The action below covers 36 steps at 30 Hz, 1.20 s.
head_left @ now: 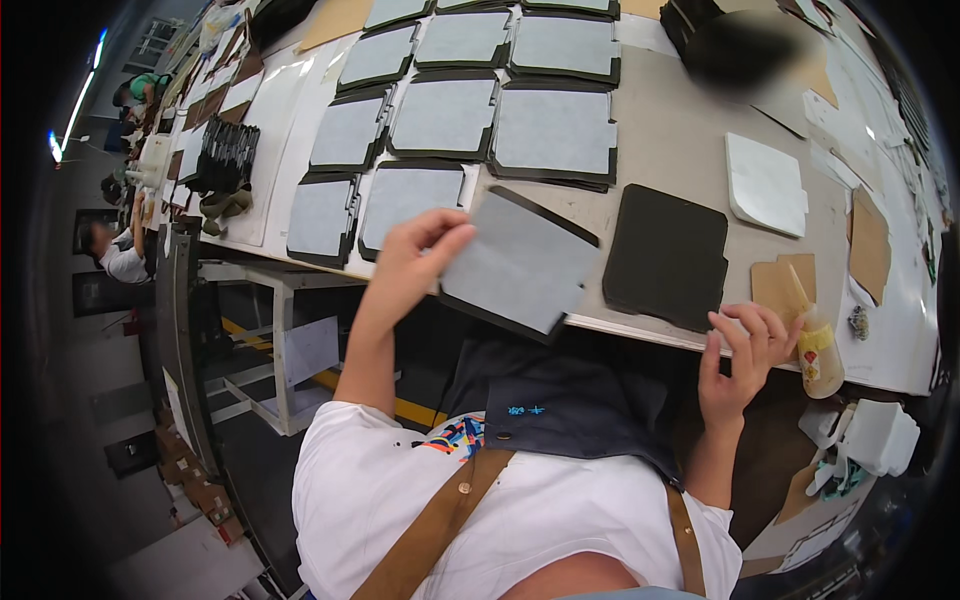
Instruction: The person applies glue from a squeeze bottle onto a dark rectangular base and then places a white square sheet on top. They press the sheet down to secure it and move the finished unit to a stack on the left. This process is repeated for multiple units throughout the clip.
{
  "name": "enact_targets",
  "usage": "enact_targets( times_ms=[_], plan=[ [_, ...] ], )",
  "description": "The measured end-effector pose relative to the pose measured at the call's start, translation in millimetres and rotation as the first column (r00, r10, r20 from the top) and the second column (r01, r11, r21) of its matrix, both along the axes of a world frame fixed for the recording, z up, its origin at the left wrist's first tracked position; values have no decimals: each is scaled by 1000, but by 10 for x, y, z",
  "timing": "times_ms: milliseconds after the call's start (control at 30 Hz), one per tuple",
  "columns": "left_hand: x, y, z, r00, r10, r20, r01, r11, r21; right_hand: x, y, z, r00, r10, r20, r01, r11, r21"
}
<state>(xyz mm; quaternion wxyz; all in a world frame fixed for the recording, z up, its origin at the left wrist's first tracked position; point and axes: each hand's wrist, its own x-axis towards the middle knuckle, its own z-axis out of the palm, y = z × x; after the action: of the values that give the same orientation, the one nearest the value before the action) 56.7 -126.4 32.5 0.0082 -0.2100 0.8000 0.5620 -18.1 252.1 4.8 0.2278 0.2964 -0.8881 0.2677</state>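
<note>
My left hand (415, 260) pinches the left edge of a black panel with a pale grey sheet (520, 265) on its face. The panel is tilted and hangs partly past the table's front edge. To its right lies a plain black panel (665, 255), flat on the table. My right hand (745, 350) hovers by the front edge, at that panel's near right corner. Its fingers are apart and loosely bent, with nothing seen in them. Close beside it is a yellowish squeeze bottle (820, 355) with a pointed nozzle; whether a finger touches it is unclear.
Stacks of grey-faced black panels (555, 130) stand in rows on the table beyond my left hand. A white stack of sheets (765, 185) and brown card pieces (868, 245) lie on the right. A blurred dark object (740, 50) is at the far right. People work far left.
</note>
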Motion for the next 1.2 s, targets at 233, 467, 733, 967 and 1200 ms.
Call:
enact_targets(
  times_ms=[233,467,733,967,1200],
  plan=[
    [214,-619,-26,946,264,-188,-298,937,-183,-117,100,35,988,-144,-47,142,989,-52],
    [185,-288,296,917,130,-377,-228,946,-229,-66,-265,152,983,73,166,-36,977,-212],
    [70,128,657,809,-189,-556,42,963,-266,-254,-1045,260,678,633,374,-270,688,-673],
    [-116,307,304,944,-33,-329,84,986,141,-218,-846,192,426,711,559,17,611,-791],
    [-355,527,-155,967,-88,-238,148,957,249,-241,-592,100,416,625,661,158,666,-729]
  ],
)
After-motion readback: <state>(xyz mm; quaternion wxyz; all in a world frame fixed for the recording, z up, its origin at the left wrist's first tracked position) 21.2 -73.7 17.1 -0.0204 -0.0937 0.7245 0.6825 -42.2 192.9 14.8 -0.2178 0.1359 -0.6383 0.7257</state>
